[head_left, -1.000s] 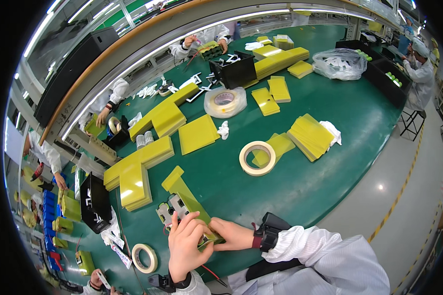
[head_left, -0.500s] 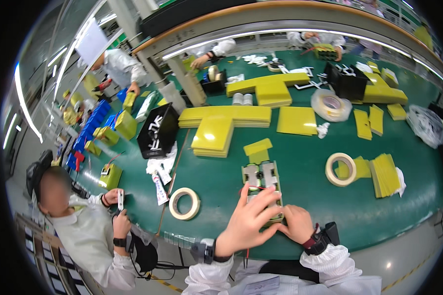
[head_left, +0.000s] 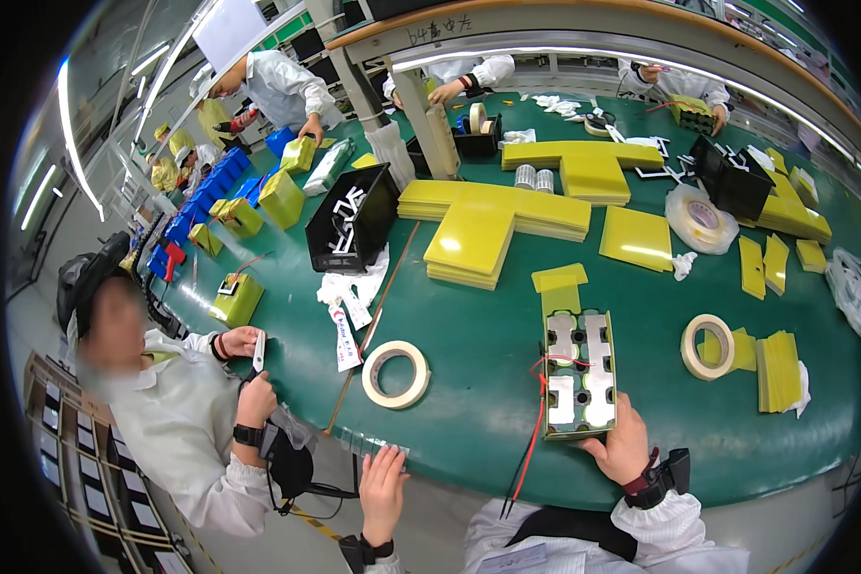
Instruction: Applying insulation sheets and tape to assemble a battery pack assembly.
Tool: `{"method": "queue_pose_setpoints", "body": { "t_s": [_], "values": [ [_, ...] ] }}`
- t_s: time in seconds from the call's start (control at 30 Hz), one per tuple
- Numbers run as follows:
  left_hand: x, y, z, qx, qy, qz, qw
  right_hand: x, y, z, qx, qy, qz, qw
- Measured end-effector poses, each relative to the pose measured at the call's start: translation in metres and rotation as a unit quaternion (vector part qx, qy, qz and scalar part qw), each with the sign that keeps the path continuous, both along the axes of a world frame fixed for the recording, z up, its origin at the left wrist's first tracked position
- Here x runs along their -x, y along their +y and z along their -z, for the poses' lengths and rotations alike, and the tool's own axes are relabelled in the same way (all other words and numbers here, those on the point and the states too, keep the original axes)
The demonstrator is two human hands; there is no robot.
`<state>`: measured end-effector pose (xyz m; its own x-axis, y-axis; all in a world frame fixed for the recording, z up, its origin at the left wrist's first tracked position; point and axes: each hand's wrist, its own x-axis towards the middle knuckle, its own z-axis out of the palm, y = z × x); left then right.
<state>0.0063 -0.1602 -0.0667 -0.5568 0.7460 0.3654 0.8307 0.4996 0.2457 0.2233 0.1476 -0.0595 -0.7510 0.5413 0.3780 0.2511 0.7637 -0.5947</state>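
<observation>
A battery pack [head_left: 581,373] with metal plates on its cells and a red and a black lead [head_left: 529,450] lies near the table's front edge. My right hand [head_left: 626,442] grips its lower right corner, thumb at the near edge and fingers along the side. Under the pack's far end a yellow sheet [head_left: 560,284] sticks out. Off to the left, my left hand [head_left: 383,488] is at the table edge, fingers stretched out and holding nothing I can see. Its fingertips reach clear tape strips [head_left: 359,444] stuck along that edge; whether they touch is hard to tell.
A roll of masking tape [head_left: 396,375] lies left, another [head_left: 707,347] right beside stacked yellow sheets [head_left: 780,373]. Large yellow sheets [head_left: 469,239] are piled beyond. A black bin [head_left: 351,222] holds white parts. A co-worker [head_left: 172,392] sits at left with scissors [head_left: 258,352]; others work across the table.
My left hand has left the pack and moved left to the table edge. My right hand stays at the pack's corner. The view has shifted, so the scene sits differently.
</observation>
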Motion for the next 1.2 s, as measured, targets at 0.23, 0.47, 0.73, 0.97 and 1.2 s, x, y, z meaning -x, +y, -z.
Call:
{"method": "queue_pose_setpoints", "body": {
  "t_s": [0.23, 0.47, 0.73, 0.97, 1.2],
  "values": [
    [0.027, -0.005, -0.003, -0.046, -0.012, 0.042, 0.998, -0.001, -0.005, -0.007, 0.090, 0.039, -0.008, 0.995],
    [0.043, -0.024, 0.010, 0.048, 0.036, 0.121, 0.991, -0.002, -0.027, -0.016, 0.104, 0.047, -0.031, 0.993],
    [0.036, -0.003, -0.021, 0.041, 0.048, 0.104, 0.993, -0.008, -0.049, -0.014, 0.153, 0.084, 0.011, 0.985],
    [0.032, 0.006, -0.036, 0.171, 0.027, -0.061, 0.983, -0.007, -0.055, -0.011, 0.107, 0.104, 0.020, 0.989],
    [0.048, 0.001, -0.021, 0.159, 0.077, -0.097, 0.979, -0.004, -0.054, -0.014, 0.131, 0.116, 0.024, 0.984]
  ]
}}
